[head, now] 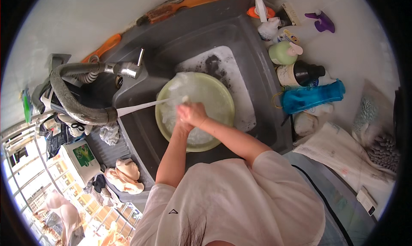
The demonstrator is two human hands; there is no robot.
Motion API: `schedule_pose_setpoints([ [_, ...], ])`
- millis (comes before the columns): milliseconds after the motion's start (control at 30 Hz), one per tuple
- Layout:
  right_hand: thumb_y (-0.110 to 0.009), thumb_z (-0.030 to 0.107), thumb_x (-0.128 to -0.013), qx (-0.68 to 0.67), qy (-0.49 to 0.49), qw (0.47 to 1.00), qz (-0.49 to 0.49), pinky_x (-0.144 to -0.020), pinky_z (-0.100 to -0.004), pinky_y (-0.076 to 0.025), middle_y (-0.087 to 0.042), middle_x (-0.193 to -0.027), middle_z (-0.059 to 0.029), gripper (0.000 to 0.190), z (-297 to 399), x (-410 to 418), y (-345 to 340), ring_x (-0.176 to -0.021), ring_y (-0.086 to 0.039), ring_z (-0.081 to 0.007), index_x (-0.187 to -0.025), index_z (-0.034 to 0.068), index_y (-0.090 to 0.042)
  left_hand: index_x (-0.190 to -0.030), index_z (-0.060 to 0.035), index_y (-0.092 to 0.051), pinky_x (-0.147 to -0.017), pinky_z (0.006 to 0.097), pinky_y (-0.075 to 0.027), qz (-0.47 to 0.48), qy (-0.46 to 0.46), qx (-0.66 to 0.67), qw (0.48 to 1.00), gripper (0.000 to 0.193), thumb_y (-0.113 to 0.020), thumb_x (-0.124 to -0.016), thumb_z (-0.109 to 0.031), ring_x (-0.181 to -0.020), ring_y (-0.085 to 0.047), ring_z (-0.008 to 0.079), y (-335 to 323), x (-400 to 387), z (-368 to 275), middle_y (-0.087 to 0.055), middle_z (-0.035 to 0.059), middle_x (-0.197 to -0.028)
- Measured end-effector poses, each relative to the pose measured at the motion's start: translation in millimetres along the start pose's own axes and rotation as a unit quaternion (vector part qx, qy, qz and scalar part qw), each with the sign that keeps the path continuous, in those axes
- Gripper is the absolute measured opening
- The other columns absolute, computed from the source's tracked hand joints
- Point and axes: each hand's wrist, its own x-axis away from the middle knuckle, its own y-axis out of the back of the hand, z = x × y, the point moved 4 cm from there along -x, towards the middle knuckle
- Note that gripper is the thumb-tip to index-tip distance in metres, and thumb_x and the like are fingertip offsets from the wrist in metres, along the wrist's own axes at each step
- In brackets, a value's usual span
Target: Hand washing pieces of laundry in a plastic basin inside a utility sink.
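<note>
My left hand and my right hand are pressed together over a pale green basin. Both look closed around a small whitish item that pokes out past the fingers; motion blur hides what it is. Cloudy water fills the basin, with pale translucent material along its far left side. A stream of water runs from the curved faucet into the basin beside my hands. The basin stands in a dark grey sink.
White suds cover part of the sink bottom. Wooden-handled brushes lie along the back rim. To the right stand a green pump bottle, a dark bottle and a blue container. Left are a white tub and peach fabric.
</note>
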Motion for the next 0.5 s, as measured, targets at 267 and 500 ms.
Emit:
schedule_pose_setpoints([
  [267, -0.054, 0.04, -0.091, 0.04, -0.146, 0.986, 0.074, -0.069, -0.0422, -0.053, -0.066, -0.096, -0.0194, 0.033, -103.9, -32.7, 8.5, -0.091, -0.065, -0.0314, -0.094, 0.009, -0.066, -0.126, -0.0037, -0.048, -0.089, 0.0411, -0.048, -0.324, 0.05, -0.183, 0.927, 0.034, -0.043, -0.099, -0.024, -0.105, -0.059, 0.0257, -40.5, 56.6, -45.5, -0.058, 0.0119, -0.12],
  [500, -0.054, 0.029, -0.09, 0.31, 0.064, 0.948, 0.028, -0.114, -0.0522, -0.022, -0.043, -0.14, -0.0074, 0.042, -17.9, 14.7, 20.8, -0.139, -0.025, -0.0251, -0.128, 0.009, -0.055, -0.131, -0.0009, -0.045, -0.11, 0.0522, -0.024, -0.137, -0.288, -0.892, 0.32, 0.045, -0.048, -0.09, -0.016, -0.131, -0.038, 0.0338, -56.3, 74.2, -37.3, -0.042, 0.0186, -0.139],
])
